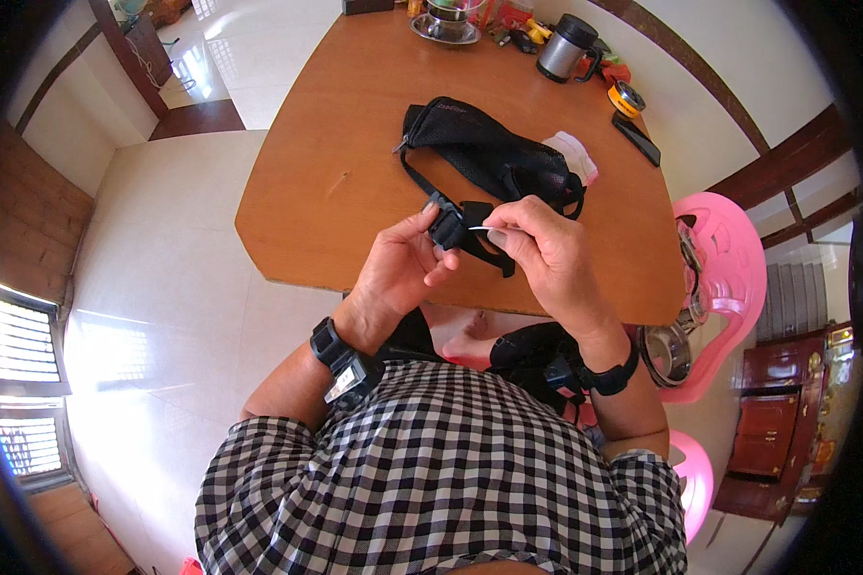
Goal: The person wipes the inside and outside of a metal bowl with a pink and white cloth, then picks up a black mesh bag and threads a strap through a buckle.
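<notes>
Over the near edge of the wooden table, my left hand (403, 254) is closed on a black plastic buckle (446, 228), gripping it between thumb and fingers. My right hand (544, 251) pinches a thin white strip (478, 228) whose free end reaches the buckle; the exact kind of strip is too small to make out. A black strap (417, 175) runs from the buckle to a black mesh bag (489, 149) with a zipper, lying on the table just beyond both hands. Part of the webbing hangs below the fingers, partly hidden by them.
Behind the bag lies a pale pink cloth (573, 153). Toward the far right are a steel mug (566, 48), a yellow-orange tape roll (627, 99) and a black phone-like slab (637, 140). A steel bowl (446, 29) stands at the back. A pink chair (738, 278) holding metal pots borders the table's right side.
</notes>
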